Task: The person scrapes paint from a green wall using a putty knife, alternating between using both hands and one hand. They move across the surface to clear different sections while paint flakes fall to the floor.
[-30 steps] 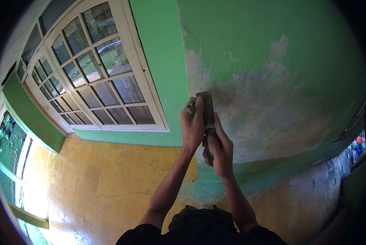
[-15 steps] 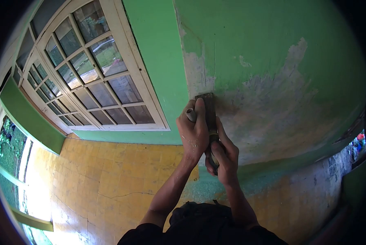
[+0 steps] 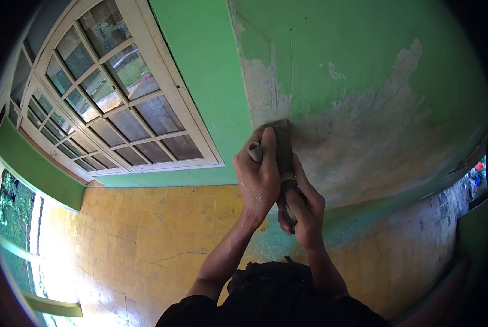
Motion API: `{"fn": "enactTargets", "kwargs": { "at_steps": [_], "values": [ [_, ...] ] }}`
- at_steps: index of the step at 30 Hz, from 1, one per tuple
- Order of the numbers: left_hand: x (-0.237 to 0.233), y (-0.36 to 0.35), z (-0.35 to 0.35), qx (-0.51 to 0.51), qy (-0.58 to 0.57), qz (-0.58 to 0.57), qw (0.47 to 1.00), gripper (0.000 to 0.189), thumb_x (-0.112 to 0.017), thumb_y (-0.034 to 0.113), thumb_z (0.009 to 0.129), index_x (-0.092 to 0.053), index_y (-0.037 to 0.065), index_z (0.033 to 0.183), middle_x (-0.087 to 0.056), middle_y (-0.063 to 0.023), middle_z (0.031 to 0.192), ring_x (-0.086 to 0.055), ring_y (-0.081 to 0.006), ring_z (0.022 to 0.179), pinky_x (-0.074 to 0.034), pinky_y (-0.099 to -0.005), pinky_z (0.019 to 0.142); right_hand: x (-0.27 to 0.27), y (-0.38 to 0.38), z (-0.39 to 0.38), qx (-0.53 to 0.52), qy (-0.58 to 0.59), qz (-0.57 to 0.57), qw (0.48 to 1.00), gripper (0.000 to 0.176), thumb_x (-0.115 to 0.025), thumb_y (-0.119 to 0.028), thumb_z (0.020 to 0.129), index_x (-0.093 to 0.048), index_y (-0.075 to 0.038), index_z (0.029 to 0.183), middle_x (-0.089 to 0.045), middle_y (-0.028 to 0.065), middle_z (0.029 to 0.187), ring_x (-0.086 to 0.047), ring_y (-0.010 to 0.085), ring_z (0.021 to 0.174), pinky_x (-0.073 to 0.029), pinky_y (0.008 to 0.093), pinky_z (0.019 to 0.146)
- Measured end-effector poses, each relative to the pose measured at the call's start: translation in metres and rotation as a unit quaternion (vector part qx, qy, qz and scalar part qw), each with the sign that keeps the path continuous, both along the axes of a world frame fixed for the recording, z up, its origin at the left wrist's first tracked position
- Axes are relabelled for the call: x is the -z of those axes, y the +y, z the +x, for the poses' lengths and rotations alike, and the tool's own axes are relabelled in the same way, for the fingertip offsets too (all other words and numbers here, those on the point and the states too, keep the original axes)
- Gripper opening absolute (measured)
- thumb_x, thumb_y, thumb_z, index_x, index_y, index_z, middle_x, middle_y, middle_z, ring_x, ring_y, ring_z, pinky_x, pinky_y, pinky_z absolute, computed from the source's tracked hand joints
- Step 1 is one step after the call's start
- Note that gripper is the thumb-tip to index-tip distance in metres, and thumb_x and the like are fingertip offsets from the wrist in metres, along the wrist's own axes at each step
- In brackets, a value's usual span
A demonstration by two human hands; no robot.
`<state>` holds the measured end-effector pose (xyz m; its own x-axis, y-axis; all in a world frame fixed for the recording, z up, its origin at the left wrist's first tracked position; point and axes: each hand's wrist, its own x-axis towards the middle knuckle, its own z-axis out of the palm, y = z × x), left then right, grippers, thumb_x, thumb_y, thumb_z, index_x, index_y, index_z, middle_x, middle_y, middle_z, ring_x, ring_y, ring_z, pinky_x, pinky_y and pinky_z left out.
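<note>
A flat, dark scraper (image 3: 283,150) lies against the green wall (image 3: 320,32), its wide end at the lower tip of a stripped pale strip near the wall's corner. My right hand (image 3: 305,213) is closed round its handle. My left hand (image 3: 258,177) presses on the blade with a finger and also holds a small grey tube-like piece (image 3: 255,150), whose round end sticks out between the fingers. White flecks cover the back of my left hand. Right of the blade spreads a bare, smudged patch (image 3: 353,147) where paint is gone.
White-framed windows (image 3: 113,98) with many panes stand at the left. Below is a yellow tiled floor (image 3: 162,223) with cracks. A green ledge (image 3: 37,163) and bright outdoor light are at the far left. Colourful items (image 3: 479,173) show at the far right.
The view has shifted slightly, so the windows sit further left. Both hands and the scraper have moved slightly right in the picture, with the same hold.
</note>
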<state>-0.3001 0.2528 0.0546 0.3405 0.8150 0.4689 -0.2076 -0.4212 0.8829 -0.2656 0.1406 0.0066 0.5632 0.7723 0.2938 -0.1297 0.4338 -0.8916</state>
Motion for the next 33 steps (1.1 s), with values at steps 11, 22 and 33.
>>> {"fn": "enactTargets", "kwargs": {
  "at_steps": [11,22,33],
  "values": [
    [0.006,0.000,0.000,0.036,-0.005,-0.055,0.998,0.034,-0.054,0.019,0.105,-0.056,-0.004,0.080,-0.044,0.0016,0.064,-0.037,-0.0066,0.065,-0.032,-0.0296,0.053,-0.006,-0.006,-0.002,0.005,0.010,-0.034,0.999,0.059,-0.040,-0.004,0.103,-0.027,-0.004,0.160,-0.053,-0.0009,0.076,-0.037,0.0017,0.050,-0.034,0.0206,0.042],
    [-0.001,0.005,-0.005,0.050,0.015,-0.075,0.996,0.036,-0.056,0.020,0.105,-0.055,-0.004,0.079,-0.043,0.0011,0.063,-0.036,-0.0064,0.065,-0.032,-0.0300,0.053,-0.011,-0.001,-0.003,0.012,0.022,-0.036,0.999,0.059,-0.039,-0.003,0.102,-0.027,-0.003,0.160,-0.051,-0.0012,0.075,-0.037,0.0018,0.049,-0.034,0.0210,0.042],
    [-0.003,0.007,-0.007,0.057,0.024,-0.071,0.996,0.036,-0.057,0.022,0.105,-0.060,-0.006,0.083,-0.046,0.0007,0.063,-0.037,-0.0058,0.065,-0.033,-0.0291,0.053,-0.004,0.001,-0.004,0.029,-0.009,-0.025,0.999,0.060,-0.040,-0.002,0.101,-0.028,-0.003,0.160,-0.051,-0.0013,0.076,-0.037,0.0020,0.050,-0.034,0.0210,0.042]
  ]
}}
